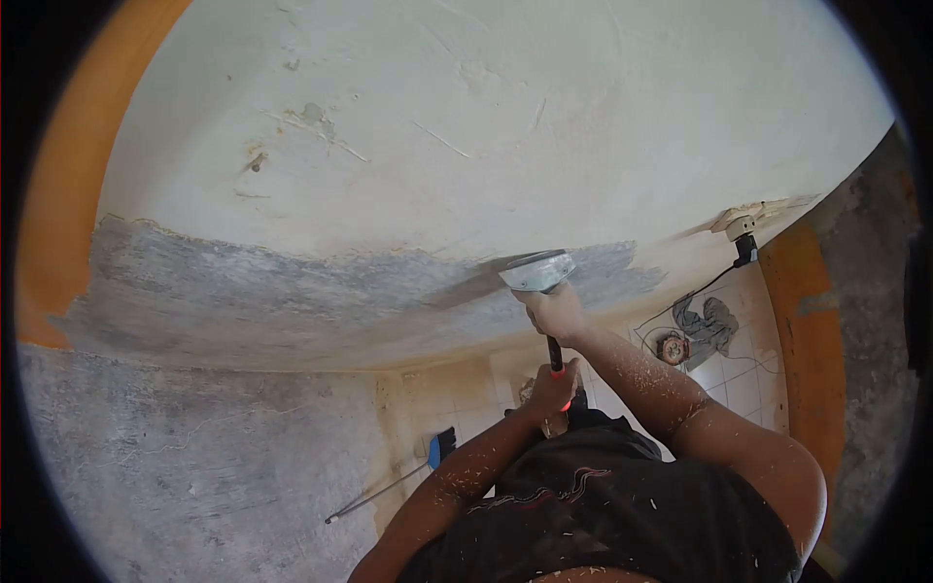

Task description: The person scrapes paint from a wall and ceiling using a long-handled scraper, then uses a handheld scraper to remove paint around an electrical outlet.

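Note:
A long-handled wall scraper has its wide metal head against the wall, at the edge between pale paint and a grey scraped band. My right hand is closed around it just below the head. Lower down, my left hand grips the dark handle near its red-orange part. Pale flakes cling to both forearms and to the dark shirt.
A corded tool and a grey cloth lie on the tiled floor at right. A black plug sits in a wall socket. A blue-and-black broom lies at left, near a bare grey wall.

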Tool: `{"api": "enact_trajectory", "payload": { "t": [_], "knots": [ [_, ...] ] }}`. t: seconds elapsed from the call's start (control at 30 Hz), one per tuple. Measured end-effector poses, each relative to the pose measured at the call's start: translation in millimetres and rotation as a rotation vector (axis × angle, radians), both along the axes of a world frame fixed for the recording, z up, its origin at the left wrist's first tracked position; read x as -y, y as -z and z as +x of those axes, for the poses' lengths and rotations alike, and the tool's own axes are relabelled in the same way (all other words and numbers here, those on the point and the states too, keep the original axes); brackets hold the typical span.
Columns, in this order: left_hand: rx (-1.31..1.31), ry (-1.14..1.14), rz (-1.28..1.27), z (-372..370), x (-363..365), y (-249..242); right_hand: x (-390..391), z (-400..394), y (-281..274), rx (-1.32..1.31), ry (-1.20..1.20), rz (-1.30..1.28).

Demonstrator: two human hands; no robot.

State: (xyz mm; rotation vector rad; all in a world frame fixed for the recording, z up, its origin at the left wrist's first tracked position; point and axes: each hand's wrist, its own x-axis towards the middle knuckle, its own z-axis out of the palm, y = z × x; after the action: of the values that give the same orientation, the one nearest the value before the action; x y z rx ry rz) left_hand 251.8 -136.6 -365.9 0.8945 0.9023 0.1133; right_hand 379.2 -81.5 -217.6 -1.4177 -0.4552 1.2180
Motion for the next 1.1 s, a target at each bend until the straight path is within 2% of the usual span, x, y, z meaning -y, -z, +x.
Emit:
{"api": "enact_trajectory", "payload": {
  "t": [0.07, 0.13, 0.2, 0.23, 0.27, 0.3, 0.37, 0.4, 0.43, 0.47, 0.53, 0.57, 0.6, 0.67, 0.73, 0.8, 0.83, 0.87, 0.97, 1.0, 1.1],
  "knots": [
    [-0.039, 0.006, 0.091, 3, 3, -9, 6, -1, 21, -0.058, 0.017, -0.061],
    [-0.154, -0.035, -0.094, -8, 21, -8, 8, -8, 33, -0.122, 0.037, -0.12],
    [-0.122, -0.03, -0.004, -8, 17, -7, 5, -16, 35, 0.075, -0.003, 0.033],
    [-0.039, -0.021, 0.054, -4, 6, -19, 1, -10, -2, 0.099, -0.069, -0.16],
    [0.043, -0.015, 0.104, -1, -3, -29, -3, -10, -4, 0.09, -0.066, -0.173],
    [0.083, -0.02, -0.019, -3, -12, -30, -6, -11, -4, 0.021, -0.051, -0.075],
    [0.016, 0.0, -0.027, -6, -10, -37, -9, -11, -2, -0.036, -0.032, 0.032],
    [-0.052, 0.02, -0.032, -8, -8, -39, -8, -11, 6, -0.068, 0.007, -0.02],
    [0.012, 0.06, -0.304, -12, -9, -25, -3, -14, 16, -0.107, 0.046, -0.076],
    [0.015, 0.062, -0.301, -17, 2, -13, 2, -15, 26, -0.104, 0.047, -0.073],
    [-0.002, 0.115, -0.137, -15, 13, -17, 6, -13, 26, -0.119, 0.032, -0.183],
    [0.027, 0.042, -0.327, -10, 6, -15, 0, -9, 25, -0.115, 0.033, -0.182],
    [0.028, 0.039, -0.338, -4, -4, -22, -6, -6, 1, -0.081, 0.032, -0.153],
    [0.052, 0.1, -0.097, -4, -13, -30, -3, -12, -7, -0.055, 0.023, -0.147],
    [0.042, 0.089, -0.101, -2, -12, -27, -7, -11, -3, -0.058, 0.079, -0.063],
    [0.026, 0.064, -0.246, -7, 1, -22, 1, -13, 16, -0.072, 0.086, -0.095],
    [-0.008, 0.153, -0.045, -9, 9, -18, 7, -13, 25, -0.054, 0.082, -0.157],
    [-0.002, 0.152, -0.037, -9, 9, -12, 8, -12, 30, -0.034, 0.078, -0.215],
    [0.067, 0.115, 0.05, 6, -1, -29, -4, -5, -14, 0.09, -0.01, -0.132],
    [0.174, 0.088, -0.254, 8, -11, -26, -1, -7, -12, 0.082, -0.014, -0.149],
    [0.095, 0.122, -0.128, 8, -11, -33, -6, -3, -6, 0.125, -0.019, -0.084]
  ]
}}
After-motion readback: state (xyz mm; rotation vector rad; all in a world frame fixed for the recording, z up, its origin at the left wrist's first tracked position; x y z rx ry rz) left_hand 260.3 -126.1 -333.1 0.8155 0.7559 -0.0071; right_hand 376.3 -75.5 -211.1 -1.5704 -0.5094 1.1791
